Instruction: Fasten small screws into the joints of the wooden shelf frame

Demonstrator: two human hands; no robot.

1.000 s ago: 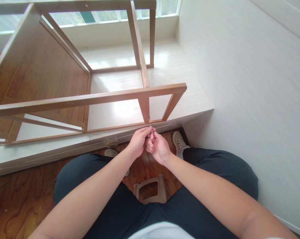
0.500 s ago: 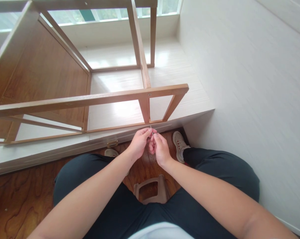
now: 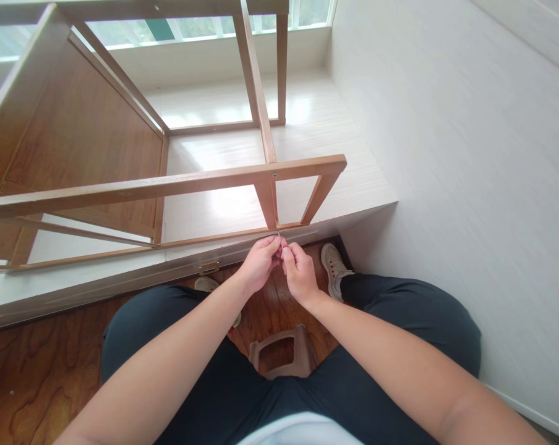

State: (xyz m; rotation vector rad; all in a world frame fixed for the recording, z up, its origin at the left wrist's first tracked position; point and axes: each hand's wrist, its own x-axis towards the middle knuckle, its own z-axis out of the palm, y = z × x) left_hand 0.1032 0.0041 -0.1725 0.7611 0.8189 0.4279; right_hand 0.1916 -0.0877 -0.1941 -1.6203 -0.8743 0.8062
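Note:
A thin, short metal rod (image 3: 280, 235) sticks up between my fingertips; its lower part is hidden and its exact kind is too small to make out. My left hand (image 3: 259, 263) pinches it from the left, thumb on top. Closed beside it, my right hand (image 3: 302, 273) has its thumb and fingers on the same small piece. Both hands are close together, just below the lower rail of a brown wooden frame (image 3: 205, 182). A screw head or hole (image 3: 274, 175) shows on the frame's front rail where an upright joins.
The frame rests on a pale ledge (image 3: 335, 185) under a window (image 3: 196, 28). A white wall (image 3: 465, 173) rises on the right. Between my legs is a brown stool (image 3: 302, 352) on the wooden floor (image 3: 42, 377). A small handle (image 3: 209, 267) sits on the ledge's front.
My right hand has turned, and its lower fingers are now curled in closer to the left hand. The rod stays between the fingertips. The view has shifted slightly.

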